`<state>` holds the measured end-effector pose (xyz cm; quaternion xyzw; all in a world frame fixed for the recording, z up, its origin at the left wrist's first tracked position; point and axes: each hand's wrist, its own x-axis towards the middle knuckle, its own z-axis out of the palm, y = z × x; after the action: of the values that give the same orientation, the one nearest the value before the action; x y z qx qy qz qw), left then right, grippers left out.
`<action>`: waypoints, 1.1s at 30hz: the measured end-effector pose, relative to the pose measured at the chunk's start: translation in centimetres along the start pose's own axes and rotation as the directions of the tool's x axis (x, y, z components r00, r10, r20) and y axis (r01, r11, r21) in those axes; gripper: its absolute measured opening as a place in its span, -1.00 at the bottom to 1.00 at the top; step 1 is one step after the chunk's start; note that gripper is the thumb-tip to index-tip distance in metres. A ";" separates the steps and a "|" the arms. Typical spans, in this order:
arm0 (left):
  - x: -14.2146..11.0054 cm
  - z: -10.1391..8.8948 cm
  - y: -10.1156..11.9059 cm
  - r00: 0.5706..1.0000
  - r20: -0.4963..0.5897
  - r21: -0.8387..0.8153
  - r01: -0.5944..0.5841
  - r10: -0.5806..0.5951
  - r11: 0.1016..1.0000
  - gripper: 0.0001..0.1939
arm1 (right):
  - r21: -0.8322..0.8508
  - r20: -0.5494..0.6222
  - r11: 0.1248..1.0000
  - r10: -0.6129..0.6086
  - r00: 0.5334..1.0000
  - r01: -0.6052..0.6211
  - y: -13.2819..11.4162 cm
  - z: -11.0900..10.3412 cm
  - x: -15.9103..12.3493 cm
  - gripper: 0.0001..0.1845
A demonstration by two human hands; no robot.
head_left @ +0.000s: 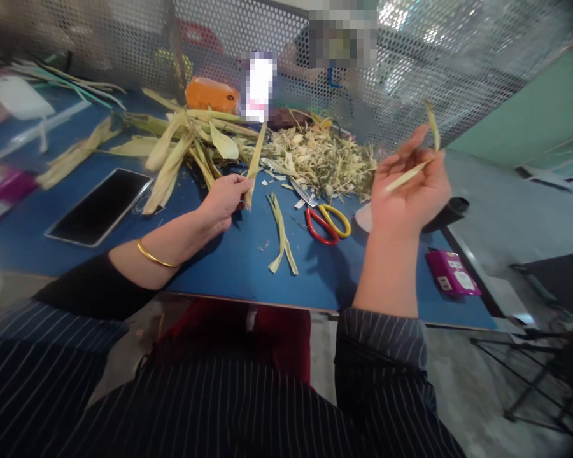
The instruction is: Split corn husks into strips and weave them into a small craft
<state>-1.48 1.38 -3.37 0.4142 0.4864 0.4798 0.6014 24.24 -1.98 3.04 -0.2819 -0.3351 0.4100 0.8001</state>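
My left hand (pixel 226 198) pinches the lower end of a corn husk strip (pixel 256 156), which points upward over the blue table (pixel 219 264). Raised at the right, my right hand (pixel 408 181) has its thumb and finger closed on a thin, bent husk strip (pixel 409 175). Between the hands, a few narrow husk strips (pixel 281 232) lie on the table. Beside them rest scissors (pixel 327 222) with one red and one yellow handle. Behind my left hand lies a bundle of whole husks (pixel 172 152); a heap of shredded husk bits (pixel 325 159) sits farther right.
A black phone (pixel 100 207) lies at the left, near a blurred purple packet (pixel 7 193). Another purple packet (pixel 453 273) is at the right edge. An orange packet (pixel 211 95) stands before the perforated metal screen (pixel 286 38). A folding chair (pixel 554 286) is on the right.
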 end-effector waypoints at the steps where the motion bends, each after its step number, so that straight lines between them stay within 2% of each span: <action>1: 0.1 -0.1 0.0 1.000 0.000 0.022 -0.015 0.015 1.000 -0.83 | -0.047 -0.029 0.999 -0.005 1.000 0.004 0.0 -0.2 0.1 -0.75; 2: 0.2 -0.2 -0.1 0.999 0.001 0.052 -0.036 0.036 0.998 -0.83 | -0.107 -0.062 0.994 -0.030 0.998 0.023 0.2 -0.2 0.1 -0.77; 4: 0.5 -0.4 -0.2 0.994 0.006 0.144 -0.110 0.110 0.984 -0.83 | -0.321 -0.019 0.945 -0.076 0.997 0.066 1.4 -0.1 -0.2 -0.80; 6: 0.8 -0.9 -0.3 0.972 0.007 0.292 -0.226 0.235 0.929 -0.85 | -0.620 0.145 0.781 0.024 0.989 0.072 2.8 0.3 -0.9 -0.80; 8: 1.1 -1.5 -0.3 0.928 0.035 0.484 -0.341 0.371 0.806 -0.89 | -0.792 0.257 0.590 0.090 0.962 0.156 4.0 0.6 -1.6 -0.78; 11: 1.1 -2.3 0.1 0.874 0.082 0.665 -0.406 0.479 0.627 -0.94 | -0.884 0.353 0.360 0.094 0.931 0.298 4.7 0.7 -2.0 -0.80; 13: 0.6 -2.3 0.7 0.830 0.096 0.678 -0.459 0.550 0.574 -0.90 | -0.891 0.397 0.287 0.119 0.910 0.351 4.7 0.7 -2.1 -0.84; 15: -0.2 -1.9 1.4 0.764 0.147 0.655 -0.551 0.628 0.517 -0.79 | -0.878 0.445 0.274 0.165 0.880 0.393 4.8 0.8 -2.2 -0.86; 17: -1.0 -1.2 1.9 0.694 0.271 0.642 -0.646 0.667 0.412 -0.73 | -0.850 0.508 0.293 0.234 0.829 0.438 5.0 1.1 -2.6 -0.87; 20: -1.6 -0.4 1.8 0.624 0.546 0.594 -0.759 0.559 0.267 -0.72 | -0.802 0.589 0.360 0.347 0.730 0.476 5.7 1.8 -3.6 -0.83; 21: -1.6 -0.3 1.6 0.612 0.604 0.585 -0.775 0.510 0.237 -0.72 | -0.793 0.603 0.376 0.370 0.707 0.479 5.8 2.0 -3.9 -0.81; 22: -1.6 -0.3 1.4 0.611 0.632 0.586 -0.779 0.477 0.222 -0.72 | -0.790 0.608 0.384 0.382 0.696 0.478 5.9 2.2 -4.1 -0.80; 24: -1.3 -0.5 1.2 0.632 0.620 0.609 -0.761 0.465 0.224 -0.69 | -0.791 0.604 0.390 0.373 0.704 0.472 5.8 2.3 -4.3 -0.82; 27: -0.9 -1.0 1.4 0.696 0.533 0.659 -0.698 0.481 0.280 -0.69 | -0.794 0.585 0.399 0.296 0.755 0.459 5.1 2.1 -3.8 -0.86; 30: -0.8 -1.0 1.6 0.752 0.488 0.688 -0.644 0.444 0.335 -0.67 | -0.805 0.550 0.389 0.210 0.808 0.447 4.7 1.9 -3.4 -0.89; 33: -1.1 -0.6 1.2 0.747 0.504 0.635 -0.661 0.433 0.400 -0.68 | -0.824 0.525 0.353 0.181 0.831 0.444 5.3 1.9 -3.4 -0.89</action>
<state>-2.36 0.58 -2.09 0.8283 0.3961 0.3292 0.2206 18.82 -1.90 -0.69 -0.5260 -0.7361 0.1392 0.4026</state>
